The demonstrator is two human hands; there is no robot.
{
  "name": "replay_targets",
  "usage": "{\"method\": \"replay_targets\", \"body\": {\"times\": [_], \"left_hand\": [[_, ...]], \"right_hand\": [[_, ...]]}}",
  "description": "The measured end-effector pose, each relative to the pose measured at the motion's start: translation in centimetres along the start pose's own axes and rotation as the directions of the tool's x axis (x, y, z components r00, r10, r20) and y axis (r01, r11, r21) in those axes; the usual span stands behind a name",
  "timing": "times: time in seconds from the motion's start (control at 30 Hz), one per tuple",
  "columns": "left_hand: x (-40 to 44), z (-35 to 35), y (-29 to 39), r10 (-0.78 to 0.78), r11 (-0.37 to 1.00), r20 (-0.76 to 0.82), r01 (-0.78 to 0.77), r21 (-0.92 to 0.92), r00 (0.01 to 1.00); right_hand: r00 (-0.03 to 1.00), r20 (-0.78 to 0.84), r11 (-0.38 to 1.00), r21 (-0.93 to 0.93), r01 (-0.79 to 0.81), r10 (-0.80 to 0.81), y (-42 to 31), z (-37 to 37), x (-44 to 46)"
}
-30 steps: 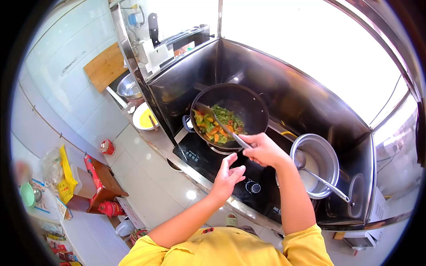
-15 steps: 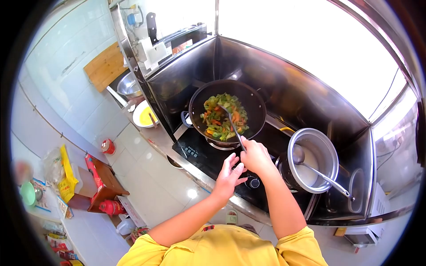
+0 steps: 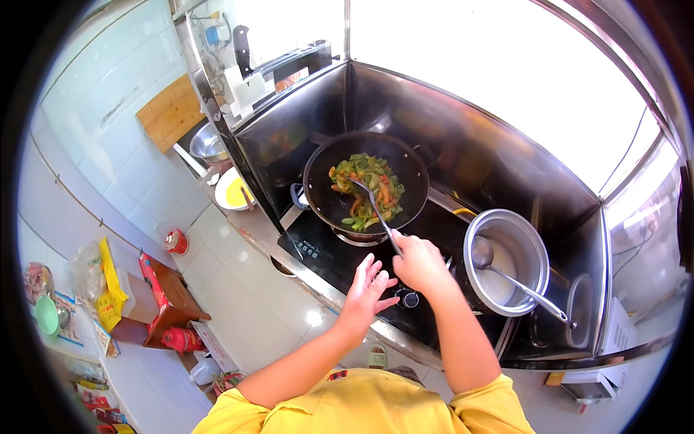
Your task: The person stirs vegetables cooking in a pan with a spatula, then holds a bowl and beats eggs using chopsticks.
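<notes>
My right hand (image 3: 421, 265) is closed round the handle of a spatula (image 3: 379, 211). The spatula slants into a dark wok (image 3: 414, 181), its blade among chopped green and orange vegetables (image 3: 376, 181). My left hand (image 3: 366, 295) hovers over the stove's front edge, beside my right hand but apart from it. Its fingers are spread and hold nothing. The wok sits on the left burner of a black gas stove (image 3: 325, 264).
On the right burner stands a metal pot (image 3: 538, 249) with whitish liquid and a ladle (image 3: 528, 291) leaning over its rim. A white bowl (image 3: 225, 194) of yellow liquid is left of the stove. Steel panels (image 3: 434, 137) stand behind the burners.
The spatula blade has moved slightly left and down in the wok, and the vegetables have shifted, baring some wok bottom. My left hand has drawn slightly left, away from my right.
</notes>
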State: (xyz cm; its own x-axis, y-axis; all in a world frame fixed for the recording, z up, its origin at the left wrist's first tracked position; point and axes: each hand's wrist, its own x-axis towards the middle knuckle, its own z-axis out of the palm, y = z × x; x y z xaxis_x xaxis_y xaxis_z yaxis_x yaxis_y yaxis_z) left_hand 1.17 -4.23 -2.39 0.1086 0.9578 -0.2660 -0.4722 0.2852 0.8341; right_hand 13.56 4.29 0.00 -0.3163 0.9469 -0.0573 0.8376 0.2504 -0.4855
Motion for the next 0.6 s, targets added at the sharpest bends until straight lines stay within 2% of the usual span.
{"method": "replay_targets", "body": {"times": [0.13,0.17,0.23,0.27,0.3,0.37,0.4,0.47,0.57,0.6], "left_hand": [[0.4,0.3,-0.5,-0.014,1.000,0.042,0.014,-0.010,0.999],[0.6,0.5,-0.6,-0.012,1.000,0.057,0.013,-0.013,0.998],[0.4,0.8,-0.2,-0.015,1.000,0.067,0.016,-0.010,0.998],[0.4,0.9,-0.2,-0.012,1.000,0.071,0.013,-0.013,0.997],[0.4,0.9,-0.3,-0.009,1.000,0.075,0.010,-0.016,0.997],[0.5,0.6,-0.5,-0.007,1.000,0.065,0.008,-0.013,0.998],[0.5,0.4,-0.6,-0.007,1.000,0.060,0.007,-0.007,0.998],[0.5,0.3,-0.2,-0.009,1.000,0.047,0.009,-0.003,0.999],[0.6,0.0,-0.3,-0.021,1.000,0.028,0.022,-0.005,0.999],[0.7,0.0,-0.2,-0.021,1.000,0.029,0.021,-0.001,0.999]], "right_hand": [[0.986,0.167,1.000,-0.001,0.007,-0.006,-1.1,-7.0,-4.1],[0.987,0.163,1.000,-0.002,0.009,-0.009,-1.5,-7.8,-4.3],[0.949,0.315,0.998,-0.056,-0.013,0.030,-2.0,-8.5,-4.5],[0.965,0.262,0.999,-0.038,-0.011,0.021,-1.6,-7.3,-3.8],[0.966,0.254,0.995,-0.094,-0.023,0.047,-1.6,-6.0,-2.7],[0.997,0.074,0.999,-0.050,0.011,-0.008,0.5,-1.8,0.0],[0.997,0.079,0.999,-0.048,0.011,-0.007,0.7,-1.2,0.1],[0.999,-0.037,0.999,0.042,-0.028,0.029,0.8,-0.6,0.3],[0.994,-0.032,0.985,0.135,-0.103,0.109,-0.3,-3.9,-1.8],[0.990,-0.088,0.985,0.143,-0.093,0.107,0.1,-3.7,-1.7]]}}
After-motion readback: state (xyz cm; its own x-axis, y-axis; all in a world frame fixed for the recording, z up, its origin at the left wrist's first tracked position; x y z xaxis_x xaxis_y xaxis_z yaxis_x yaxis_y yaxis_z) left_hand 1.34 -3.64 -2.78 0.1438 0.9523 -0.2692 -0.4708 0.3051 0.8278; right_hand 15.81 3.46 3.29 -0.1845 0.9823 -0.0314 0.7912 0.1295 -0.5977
